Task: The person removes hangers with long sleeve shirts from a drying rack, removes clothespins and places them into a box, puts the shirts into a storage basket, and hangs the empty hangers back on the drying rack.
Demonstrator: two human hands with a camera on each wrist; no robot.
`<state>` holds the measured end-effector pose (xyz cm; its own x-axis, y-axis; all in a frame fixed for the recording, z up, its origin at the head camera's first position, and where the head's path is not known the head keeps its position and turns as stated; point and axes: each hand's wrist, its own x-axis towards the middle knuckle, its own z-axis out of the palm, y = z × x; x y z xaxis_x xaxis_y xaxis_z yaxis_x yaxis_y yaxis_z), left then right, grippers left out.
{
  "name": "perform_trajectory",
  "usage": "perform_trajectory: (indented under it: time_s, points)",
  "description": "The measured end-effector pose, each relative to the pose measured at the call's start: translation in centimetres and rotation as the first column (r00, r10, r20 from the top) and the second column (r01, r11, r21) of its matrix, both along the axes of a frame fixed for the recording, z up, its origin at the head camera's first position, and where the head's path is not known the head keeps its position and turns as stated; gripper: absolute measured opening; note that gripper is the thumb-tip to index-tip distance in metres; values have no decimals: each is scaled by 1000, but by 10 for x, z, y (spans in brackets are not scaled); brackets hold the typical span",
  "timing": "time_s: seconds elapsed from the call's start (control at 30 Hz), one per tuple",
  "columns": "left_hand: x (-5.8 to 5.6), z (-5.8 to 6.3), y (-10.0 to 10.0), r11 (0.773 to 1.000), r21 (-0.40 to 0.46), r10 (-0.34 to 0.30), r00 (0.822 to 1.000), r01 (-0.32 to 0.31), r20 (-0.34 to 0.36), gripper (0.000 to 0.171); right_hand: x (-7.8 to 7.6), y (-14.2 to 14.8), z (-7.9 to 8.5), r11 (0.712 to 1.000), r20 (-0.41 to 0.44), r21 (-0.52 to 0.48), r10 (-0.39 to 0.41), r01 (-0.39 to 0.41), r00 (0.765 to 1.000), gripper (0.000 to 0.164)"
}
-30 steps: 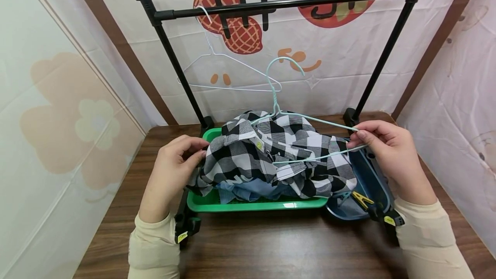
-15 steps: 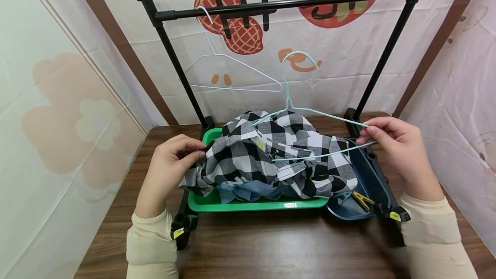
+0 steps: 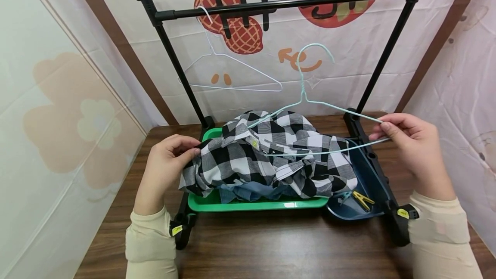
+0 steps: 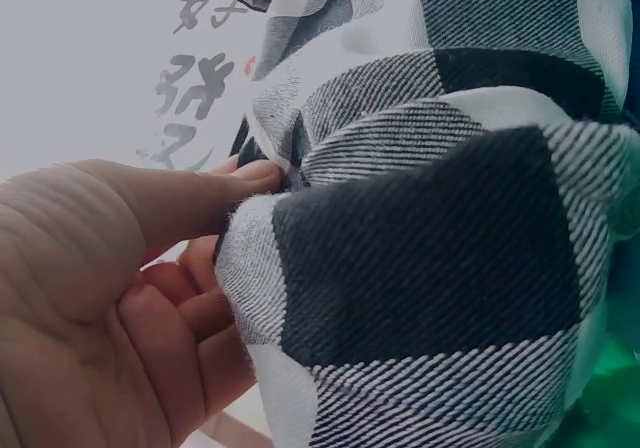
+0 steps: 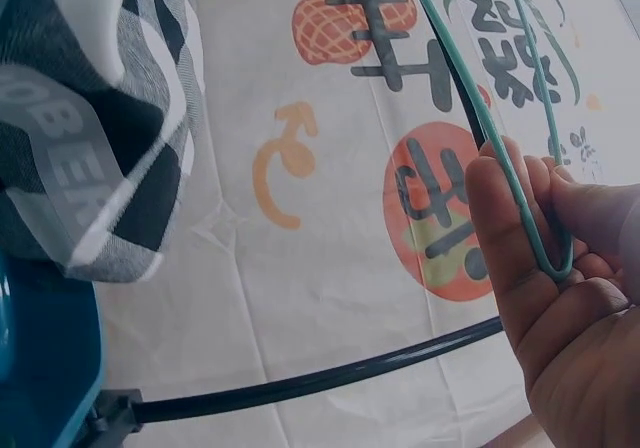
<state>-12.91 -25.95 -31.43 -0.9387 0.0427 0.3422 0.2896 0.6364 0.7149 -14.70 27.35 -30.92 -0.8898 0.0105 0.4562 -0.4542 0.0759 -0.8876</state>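
Observation:
A black-and-white checked shirt (image 3: 236,158) lies bunched over a green basket (image 3: 255,206). My left hand (image 3: 167,167) pinches the shirt's left edge between thumb and fingers, as the left wrist view shows close up. A mint-green wire hanger (image 3: 329,105) stands upright over the shirt, hook at the top, its left end hidden inside the cloth. My right hand (image 3: 416,154) grips the hanger's right end; in the right wrist view the wire's bend (image 5: 553,268) lies in the curled fingers. Blue cloth (image 3: 252,191) shows beneath the shirt.
A black rack's top bar (image 3: 271,6) spans the back, with a white hanger (image 3: 232,60) hooked on its left part. A dark blue tray (image 3: 350,214) sits right of the basket, holding a yellow clothespin (image 3: 363,200). Brown wooden table (image 3: 286,244) extends in front.
My right hand has moved to the right with the mint-green hanger, whose hook now sits further right and higher. My left hand has shifted slightly left, still pinching the shirt's edge.

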Motion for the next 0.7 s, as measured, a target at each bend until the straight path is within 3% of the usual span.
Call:
perform_trajectory:
  time_s: [0.37, 0.7]
  points:
    - [0, 0, -3, 999, -10, 42, 999, -42, 14, 13, 1, 19, 4, 996, -18, -6, -86, 86, 996, 20]
    - [0, -1, -7, 997, -49, 67, 997, -65, 25, 13, 1, 33, 4, 987, -28, -122, -109, 105, 994, 22]
